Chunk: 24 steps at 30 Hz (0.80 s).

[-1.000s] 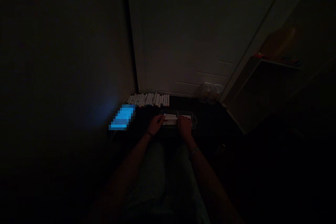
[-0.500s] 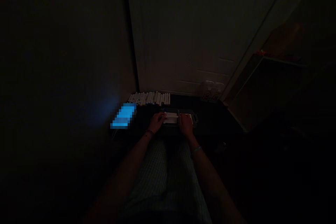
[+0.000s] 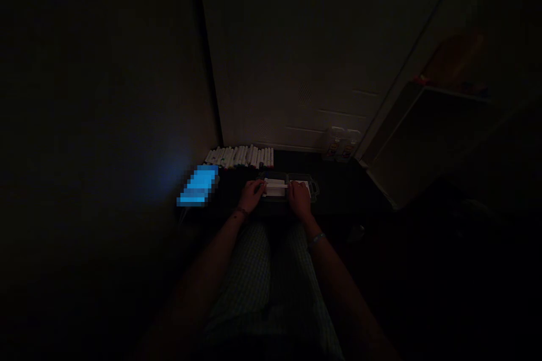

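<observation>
The room is very dark. My left hand (image 3: pixel 251 195) and my right hand (image 3: pixel 298 199) rest on a low dark case (image 3: pixel 314 187) on the floor in front of my legs. Between them lie white markers (image 3: pixel 276 187) packed side by side in the case. Each hand is curled at one end of that white row, the left at its left end, the right at its right end. Whether the fingers grip a marker or only touch the row is too dim to make out.
A row of several white markers (image 3: pixel 239 156) lies against the wall behind the case. A glowing blue screen (image 3: pixel 198 186) sits left of my hands. Two small clear containers (image 3: pixel 342 145) stand at the wall's foot. A shelf unit (image 3: pixel 419 124) stands at the right.
Both hands stay on the white row in the case. The view has shifted slightly, so everything sits a little higher in the picture.
</observation>
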Motion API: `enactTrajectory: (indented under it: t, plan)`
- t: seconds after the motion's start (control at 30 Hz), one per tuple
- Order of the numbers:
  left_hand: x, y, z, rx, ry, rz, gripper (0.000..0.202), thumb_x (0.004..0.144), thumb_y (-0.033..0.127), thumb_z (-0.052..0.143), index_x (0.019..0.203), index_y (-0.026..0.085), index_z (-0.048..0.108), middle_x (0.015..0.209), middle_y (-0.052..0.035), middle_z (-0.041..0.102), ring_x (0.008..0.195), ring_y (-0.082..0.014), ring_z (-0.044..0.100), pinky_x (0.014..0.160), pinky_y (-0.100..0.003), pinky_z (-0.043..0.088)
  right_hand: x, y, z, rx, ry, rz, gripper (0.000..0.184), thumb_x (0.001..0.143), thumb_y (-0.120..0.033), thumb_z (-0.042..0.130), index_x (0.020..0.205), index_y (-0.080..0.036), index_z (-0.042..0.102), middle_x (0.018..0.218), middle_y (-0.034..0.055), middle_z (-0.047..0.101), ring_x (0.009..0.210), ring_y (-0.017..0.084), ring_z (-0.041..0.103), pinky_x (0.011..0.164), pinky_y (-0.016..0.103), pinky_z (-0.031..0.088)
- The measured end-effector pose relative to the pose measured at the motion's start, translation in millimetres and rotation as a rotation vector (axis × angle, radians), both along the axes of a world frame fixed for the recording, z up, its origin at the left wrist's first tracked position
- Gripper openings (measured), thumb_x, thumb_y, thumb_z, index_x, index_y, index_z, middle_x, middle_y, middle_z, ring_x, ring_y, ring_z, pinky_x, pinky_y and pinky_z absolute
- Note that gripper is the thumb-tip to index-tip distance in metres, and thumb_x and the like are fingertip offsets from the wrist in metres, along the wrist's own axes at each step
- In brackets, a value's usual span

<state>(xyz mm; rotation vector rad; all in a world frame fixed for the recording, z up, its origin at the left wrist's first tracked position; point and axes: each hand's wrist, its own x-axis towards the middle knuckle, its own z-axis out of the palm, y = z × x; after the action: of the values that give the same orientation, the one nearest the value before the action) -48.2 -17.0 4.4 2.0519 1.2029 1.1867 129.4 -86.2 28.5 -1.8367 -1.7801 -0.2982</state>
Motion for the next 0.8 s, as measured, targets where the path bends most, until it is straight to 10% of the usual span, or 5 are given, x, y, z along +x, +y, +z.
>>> enactTrajectory:
  t: [0.8]
  plan:
    - [-1.7,8.4,-6.7,-0.046,-0.133,0.001,0.028,0.079,0.037,0.041,0.093,0.019,0.057,0.093,-0.0027,0.061,0.092,-0.0165,0.053,0.084,-0.030,0.038,6.7,4.3,-9.3,0.087,0.161,0.061,0.032,0.090,-0.031,0.025,0.100,-0.018,0.053,0.088,0.0064,0.056,0.084,0.017,0.046,0.073,0.027,0.032]
